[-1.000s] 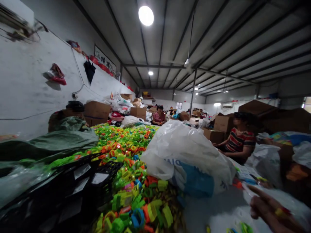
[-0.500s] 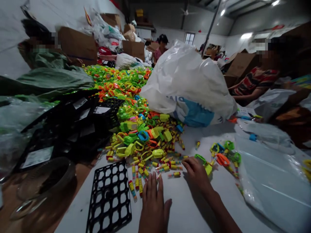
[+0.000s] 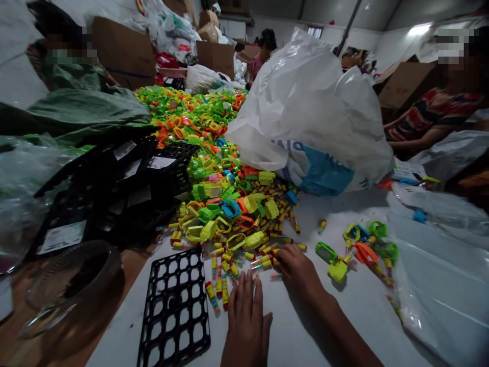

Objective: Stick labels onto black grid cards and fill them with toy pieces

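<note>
My left hand (image 3: 246, 318) lies flat on the white table, fingers straight and thumb apart, its fingertips beside small clear tubes with yellow labels and red ends. My right hand (image 3: 300, 272) is curled over the near edge of the pile of small tubes (image 3: 262, 263), fingertips closed at the end of one of them; the exact contact is partly hidden. A clear tube with coloured beads (image 3: 275, 278) lies just under that hand. Left of my left hand lies a black plastic tray with rows of openings (image 3: 173, 311). Bright plastic toy watches (image 3: 229, 209) heap up beyond the tubes.
A large white plastic bag (image 3: 309, 112) stands behind the pile. Several toy watches (image 3: 338, 270) lie at right beside clear plastic sheeting (image 3: 439, 285). Stacked black trays (image 3: 114, 188) and a clear bowl (image 3: 76, 275) are at left. Other people sit around the table.
My right hand has moved left and down onto the tubes, away from the green and yellow toy watches. My left hand stays flat. The view has tilted down slightly.
</note>
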`<state>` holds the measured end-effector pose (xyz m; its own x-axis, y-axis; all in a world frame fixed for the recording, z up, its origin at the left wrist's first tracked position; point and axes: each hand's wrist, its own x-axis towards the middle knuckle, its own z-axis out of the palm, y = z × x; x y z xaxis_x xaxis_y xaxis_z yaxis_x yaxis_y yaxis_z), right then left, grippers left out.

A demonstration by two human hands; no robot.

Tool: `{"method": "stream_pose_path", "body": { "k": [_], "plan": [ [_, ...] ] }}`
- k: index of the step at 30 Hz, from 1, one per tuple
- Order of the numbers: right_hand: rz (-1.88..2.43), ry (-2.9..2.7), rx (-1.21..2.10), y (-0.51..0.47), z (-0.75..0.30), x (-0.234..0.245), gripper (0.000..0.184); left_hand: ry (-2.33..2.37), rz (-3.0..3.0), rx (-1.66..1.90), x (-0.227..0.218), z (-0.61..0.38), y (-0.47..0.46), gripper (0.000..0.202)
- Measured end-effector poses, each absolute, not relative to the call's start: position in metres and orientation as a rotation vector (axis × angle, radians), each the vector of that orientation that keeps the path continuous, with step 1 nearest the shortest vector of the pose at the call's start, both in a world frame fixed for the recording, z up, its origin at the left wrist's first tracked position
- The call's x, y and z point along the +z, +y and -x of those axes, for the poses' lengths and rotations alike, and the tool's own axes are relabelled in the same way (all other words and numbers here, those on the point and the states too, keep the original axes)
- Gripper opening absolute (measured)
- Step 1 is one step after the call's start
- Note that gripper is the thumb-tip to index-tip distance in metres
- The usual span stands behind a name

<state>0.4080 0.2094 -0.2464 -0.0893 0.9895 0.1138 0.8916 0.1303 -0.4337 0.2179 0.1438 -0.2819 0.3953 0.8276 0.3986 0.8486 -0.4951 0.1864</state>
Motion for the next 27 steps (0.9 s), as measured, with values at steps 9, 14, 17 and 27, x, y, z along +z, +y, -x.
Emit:
{"method": "stream_pose_path", "body": {
  "k": [9, 14, 17, 27],
  "plan": [
    [1.660, -1.939, 0.419, 0.250, -0.397, -0.231, 0.025, -1.584, 2.741, -0.907, -0.257, -0.201, 0.161, 0.047],
    [1.567, -2.054, 0.215, 0.260, -0.379, -0.240, 0.021, -2.047, 2.767, -1.418, -0.242, -0.188, 0.184, 0.039],
    [1.343, -1.969, 0.012, 0.239, -0.372, -0.237, 0.024, -2.668, 2.583, -1.829, -0.223, -0.183, 0.198, 0.054],
    [1.458, -1.817, 0.698, 0.172, -0.369, -0.204, 0.036, -2.698, 2.842, -1.882, -0.191, -0.197, 0.197, 0.042]
  ]
}}
